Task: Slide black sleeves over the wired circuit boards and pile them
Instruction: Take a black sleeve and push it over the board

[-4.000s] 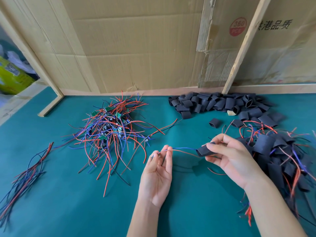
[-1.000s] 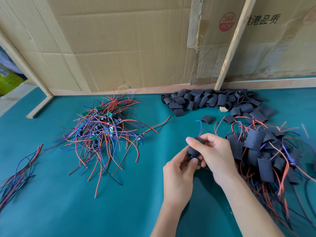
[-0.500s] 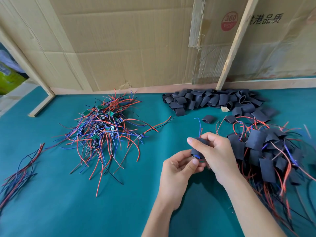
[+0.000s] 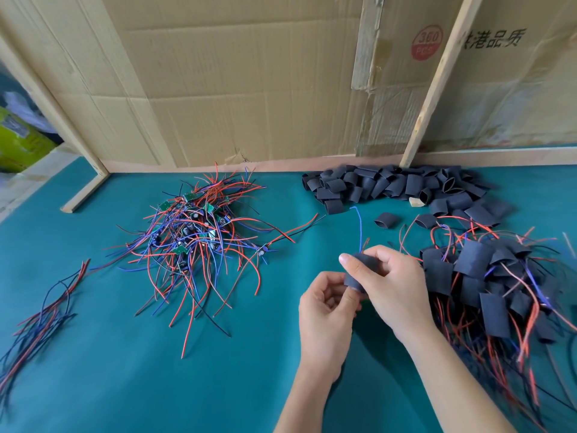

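Note:
My right hand (image 4: 392, 287) grips a black sleeve (image 4: 359, 273) between thumb and fingers above the green mat. A blue wire (image 4: 359, 226) rises out of the sleeve's far end. My left hand (image 4: 326, 310) sits just below and left of it, its curled fingers pinching at the sleeve's near end; the board itself is hidden. A tangle of bare wired circuit boards (image 4: 196, 232) lies at centre left. Empty black sleeves (image 4: 390, 185) are heaped at the back. Sleeved boards (image 4: 493, 282) are piled to the right of my right hand.
A bundle of loose red, blue and black wires (image 4: 40, 317) lies at the far left of the green mat (image 4: 156, 370). Cardboard walls (image 4: 249, 82) and a slanted wooden strut (image 4: 437, 79) close off the back. One stray sleeve (image 4: 385, 220) lies between the heaps.
Four seconds ago the wires were stretched between my hands with the sleeve at their right end. Now both hands are together on the sleeve, and my left hand has dropped slightly lower.

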Demonstrator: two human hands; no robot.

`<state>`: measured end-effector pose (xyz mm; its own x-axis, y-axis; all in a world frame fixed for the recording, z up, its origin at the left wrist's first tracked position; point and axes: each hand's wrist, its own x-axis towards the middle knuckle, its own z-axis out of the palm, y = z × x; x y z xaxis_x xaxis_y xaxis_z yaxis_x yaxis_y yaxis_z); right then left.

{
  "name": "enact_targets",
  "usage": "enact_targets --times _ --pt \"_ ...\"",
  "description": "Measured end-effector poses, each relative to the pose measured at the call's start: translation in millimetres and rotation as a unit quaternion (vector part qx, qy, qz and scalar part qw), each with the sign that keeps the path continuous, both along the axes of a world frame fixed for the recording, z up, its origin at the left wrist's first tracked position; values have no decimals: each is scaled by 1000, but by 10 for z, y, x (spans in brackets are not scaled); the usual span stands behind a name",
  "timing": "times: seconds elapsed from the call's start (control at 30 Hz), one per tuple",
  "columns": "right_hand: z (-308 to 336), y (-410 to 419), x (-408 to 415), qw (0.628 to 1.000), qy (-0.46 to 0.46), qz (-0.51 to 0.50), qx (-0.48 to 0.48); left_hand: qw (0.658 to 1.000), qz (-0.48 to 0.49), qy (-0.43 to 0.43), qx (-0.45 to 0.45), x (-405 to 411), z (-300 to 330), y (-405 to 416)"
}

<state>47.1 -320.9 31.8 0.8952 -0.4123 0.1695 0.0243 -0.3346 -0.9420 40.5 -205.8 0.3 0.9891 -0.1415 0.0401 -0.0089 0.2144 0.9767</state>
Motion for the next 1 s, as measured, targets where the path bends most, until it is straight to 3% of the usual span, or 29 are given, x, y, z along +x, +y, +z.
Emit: enact_targets --times 0.13,0.23,0.33,0.47,0.57,0.6,0.67,0.77,0.93,1.0 --pt "246 -200 -80 998 -44 -41 23 1000 -14 -2 2 -19 6 -17" --pt "499 -648 -203 985 -38 -129 -104 1000 -13 7 7 -14 -5 -30" --pt "758 -1164 -400 960 36 -182 -210 1000 -15 10 9 -1 -9 -28" --pt "928 -1810 -609 951 25 -220 -215 1000 -20 7 18 -11 13 -25" --pt "1134 -1335 -360 952 -40 -232 -195 1000 -22 8 16 -8 9 -28" --pt "1156 -1000 -203 959 -47 -200 -193 1000 -21 10 16 -14 18 -22" --pt "1095 -244 122 975 -18 -36 -219 1000 -20 16 13 -17 41 -9" --pt "739 556 607 951 65 185 -240 999 -25 18 10 5 76 9" --pt "206 1058 1140 853 213 242 -409 999 -17 21 27 -4 86 102" --pt "143 1063 1185 859 210 226 -410 999 -13 25 24 15 81 125"
